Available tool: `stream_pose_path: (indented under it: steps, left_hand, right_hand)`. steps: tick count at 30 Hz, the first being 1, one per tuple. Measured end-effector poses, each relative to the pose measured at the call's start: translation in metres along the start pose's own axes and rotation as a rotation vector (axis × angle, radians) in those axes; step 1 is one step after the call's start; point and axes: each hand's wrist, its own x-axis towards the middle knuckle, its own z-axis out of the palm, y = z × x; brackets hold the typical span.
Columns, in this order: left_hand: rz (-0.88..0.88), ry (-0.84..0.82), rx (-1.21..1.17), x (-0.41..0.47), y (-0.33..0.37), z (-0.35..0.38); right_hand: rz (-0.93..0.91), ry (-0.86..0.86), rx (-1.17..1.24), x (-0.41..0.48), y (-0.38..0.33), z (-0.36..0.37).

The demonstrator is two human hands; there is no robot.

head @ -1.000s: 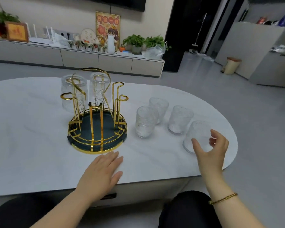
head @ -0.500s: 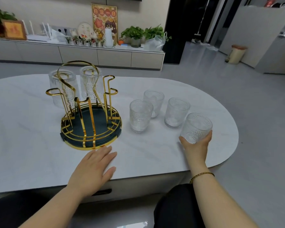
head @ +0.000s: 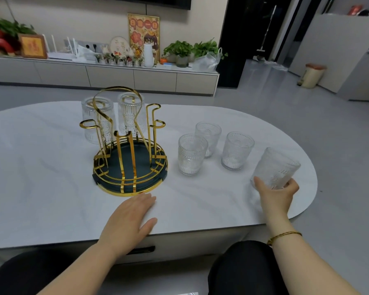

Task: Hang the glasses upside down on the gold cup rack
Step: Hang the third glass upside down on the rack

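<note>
While the gold cup rack (head: 129,150) stood on its dark round tray on the white marble table (head: 41,167), we saw the right hand (head: 275,195) wrapped around the base of an embossed glass (head: 275,168) well to the right of the rack, near the table's rounded end. Thumb and fingers were curled about the bottom of that glass, which was tilted, its mouth leaning up and away from the rack. We could not tell whether its base was touching the table.

The left hand (head: 129,218) lay flat on the table just in front of the rack, palm down, fingers close together, thumb out to the side, holding nothing; its fingertips were just short of the tray's gold rim.

Two glasses (head: 97,120) hung upside down on the far side of the rack, side by side. Between the rack and the held glass stood three more glasses upright on the table: the nearest glass (head: 192,154) just to the right of the rack, a second glass (head: 209,137) behind it, a third glass (head: 237,150) further right.
</note>
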Motion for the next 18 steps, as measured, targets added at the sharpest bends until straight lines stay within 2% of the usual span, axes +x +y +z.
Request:
stream_pose_path:
  steps: [4,7,13,18]
  left_hand:
    - [-0.166,0.208,-0.113,-0.010,-0.017,-0.021]
    - [-0.224,0.315,-0.096,-0.004,-0.033,-0.037]
    - [-0.280,0.224,-0.046,0.001,-0.067,-0.038]
    - [-0.262,0.195,-0.036,0.004,-0.075,-0.034]
  right_hand:
    - [-0.202,-0.086,-0.062,0.005,-0.036,-0.007]
    - [-0.332,-0.191,-0.100,0.003,-0.072,0.000]
    - [-0.457,-0.410,-0.275,-0.006,-0.144,0.049]
    - [-0.455,-0.478,-0.370,-0.004,-0.192,0.097]
